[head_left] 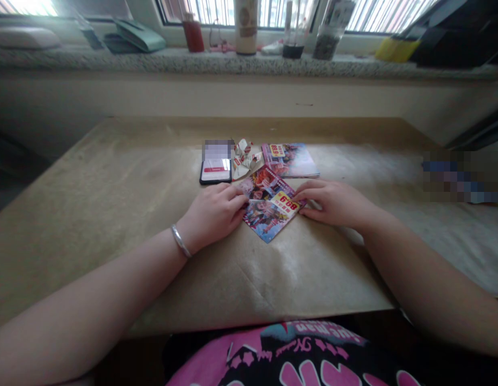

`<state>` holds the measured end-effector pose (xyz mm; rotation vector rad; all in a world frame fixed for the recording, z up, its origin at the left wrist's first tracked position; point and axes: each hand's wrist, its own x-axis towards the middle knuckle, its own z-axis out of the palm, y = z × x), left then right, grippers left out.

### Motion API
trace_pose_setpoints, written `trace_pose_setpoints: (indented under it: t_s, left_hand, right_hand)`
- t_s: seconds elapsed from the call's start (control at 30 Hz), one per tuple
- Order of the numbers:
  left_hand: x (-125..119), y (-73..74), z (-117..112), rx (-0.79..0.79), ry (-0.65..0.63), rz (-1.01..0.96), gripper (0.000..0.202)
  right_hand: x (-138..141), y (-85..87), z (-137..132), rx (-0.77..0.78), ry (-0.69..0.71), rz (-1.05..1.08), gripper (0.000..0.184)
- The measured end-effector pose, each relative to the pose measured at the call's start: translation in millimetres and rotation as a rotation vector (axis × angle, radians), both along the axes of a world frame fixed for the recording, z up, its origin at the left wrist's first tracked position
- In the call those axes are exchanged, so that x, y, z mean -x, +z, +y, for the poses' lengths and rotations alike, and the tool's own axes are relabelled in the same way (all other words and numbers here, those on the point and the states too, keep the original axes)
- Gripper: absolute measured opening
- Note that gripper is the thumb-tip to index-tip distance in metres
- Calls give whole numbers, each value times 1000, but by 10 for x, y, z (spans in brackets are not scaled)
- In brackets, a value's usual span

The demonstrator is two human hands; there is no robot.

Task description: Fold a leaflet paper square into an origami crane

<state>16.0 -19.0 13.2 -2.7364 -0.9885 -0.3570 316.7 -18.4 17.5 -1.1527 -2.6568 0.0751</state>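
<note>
A square of glossy, colourful printed paper (269, 206) with a yellow price patch lies on the table, one corner pointing toward me. A crease or edge seems to run across its middle from left to right. At its left corner, my left hand (217, 210) has its fingers curled over the paper; a silver bangle is on that wrist. My right hand (331, 201) pinches the opposite corner between thumb and fingers. Just beyond the paper lies a stack of similar printed sheets (295, 160).
A phone (215, 170) lies beyond my left hand, beside a folded red-and-white paper piece (244, 156). The beige table (112, 214) meets a wall under a granite windowsill (160, 61), which carries bottles, cases and a yellow object. A blurred-out item lies at the far right.
</note>
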Motion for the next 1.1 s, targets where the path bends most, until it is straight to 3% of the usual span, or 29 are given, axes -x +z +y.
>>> trace_pose_setpoints:
  t_s: [0.27,0.47,0.8,1.1]
  left_hand:
    - [15,-22,7,86,-107,-34,32]
    - [25,-28,24,136,-185,-11,48]
    - [51,-37,44,149,-243,-23,32]
    - [39,20,16,225,-284,1,52]
  right_hand:
    - [114,-23,-5,-72,146,1,19]
    - [119,-42,-16,-21,151,44,29]
    - [158,-48,-22,-70,166,49,20]
    - [235,-56,-82,-42,101,63,19]
